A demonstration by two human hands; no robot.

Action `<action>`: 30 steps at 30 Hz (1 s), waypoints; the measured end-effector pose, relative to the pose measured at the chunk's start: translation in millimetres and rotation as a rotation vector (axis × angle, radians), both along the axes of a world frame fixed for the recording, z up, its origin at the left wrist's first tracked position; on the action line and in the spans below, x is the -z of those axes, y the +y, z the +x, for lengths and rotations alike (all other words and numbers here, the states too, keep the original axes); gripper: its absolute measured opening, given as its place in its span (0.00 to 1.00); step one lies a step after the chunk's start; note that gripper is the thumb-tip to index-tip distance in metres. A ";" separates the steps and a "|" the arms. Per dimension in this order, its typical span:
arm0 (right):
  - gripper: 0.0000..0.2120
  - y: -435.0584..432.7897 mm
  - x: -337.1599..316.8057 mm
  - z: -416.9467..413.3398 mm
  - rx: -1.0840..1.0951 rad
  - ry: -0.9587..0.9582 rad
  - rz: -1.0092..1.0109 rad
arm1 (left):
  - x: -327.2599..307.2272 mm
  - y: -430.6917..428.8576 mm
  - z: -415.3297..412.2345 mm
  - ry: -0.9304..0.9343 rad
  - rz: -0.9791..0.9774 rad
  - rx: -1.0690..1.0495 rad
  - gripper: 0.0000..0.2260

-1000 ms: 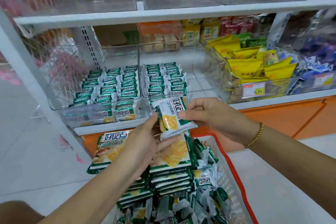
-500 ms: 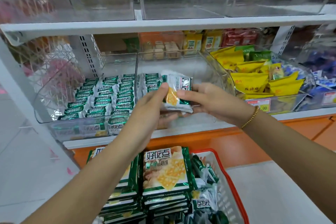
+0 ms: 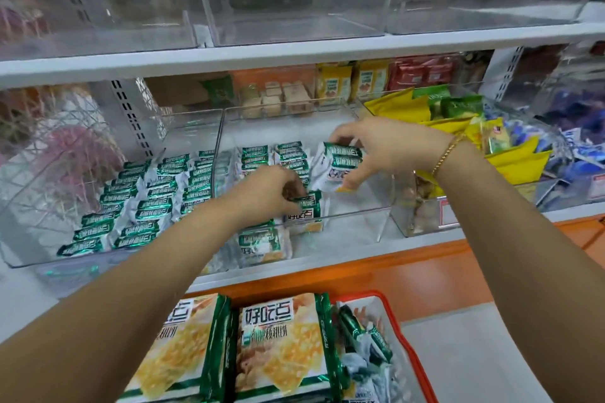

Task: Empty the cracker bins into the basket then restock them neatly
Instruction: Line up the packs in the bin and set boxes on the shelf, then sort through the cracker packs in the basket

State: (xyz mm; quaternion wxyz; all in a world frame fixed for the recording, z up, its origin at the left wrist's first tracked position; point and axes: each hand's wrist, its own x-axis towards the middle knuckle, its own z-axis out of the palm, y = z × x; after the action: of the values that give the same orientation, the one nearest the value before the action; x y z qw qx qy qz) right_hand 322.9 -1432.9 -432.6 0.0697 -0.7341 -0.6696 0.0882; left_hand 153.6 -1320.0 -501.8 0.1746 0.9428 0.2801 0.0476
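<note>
Your left hand (image 3: 269, 190) pinches one cracker packet (image 3: 308, 208) in the middle bin (image 3: 355, 222), near side | your right hand (image 3: 389, 150) grips a packet pair (image 3: 342, 159) farther in, to its right.

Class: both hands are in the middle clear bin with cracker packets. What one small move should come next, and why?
Probably the right hand should set its packets down upright, beside the rows already standing. They hang tilted over the bare right part of the middle bin, while the left hand pinches the front packet of the neighbouring row.
</note>
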 end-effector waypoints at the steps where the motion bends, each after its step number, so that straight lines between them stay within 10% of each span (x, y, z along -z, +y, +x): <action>1: 0.27 2.7 1.6 -0.8 0.000 -0.076 -0.064 | 2.9 1.4 5.7 0.057 0.047 0.039 0.14; 18: 0.35 43.4 43.9 -16.0 -0.134 -0.125 -0.403 | 21.4 11.1 17.4 0.172 0.303 -0.014 0.17; 30: 0.10 51.6 71.3 0.0 0.081 0.373 -0.361 | 5.3 20.1 18.6 0.138 -0.067 -0.012 0.12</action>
State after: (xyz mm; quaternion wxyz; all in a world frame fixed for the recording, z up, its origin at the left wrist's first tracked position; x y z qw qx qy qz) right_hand 322.9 -1381.3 -503.9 0.0634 -0.7318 -0.5888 0.3373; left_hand 172.1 -1299.9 -507.1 0.1859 0.9357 0.2986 -0.0259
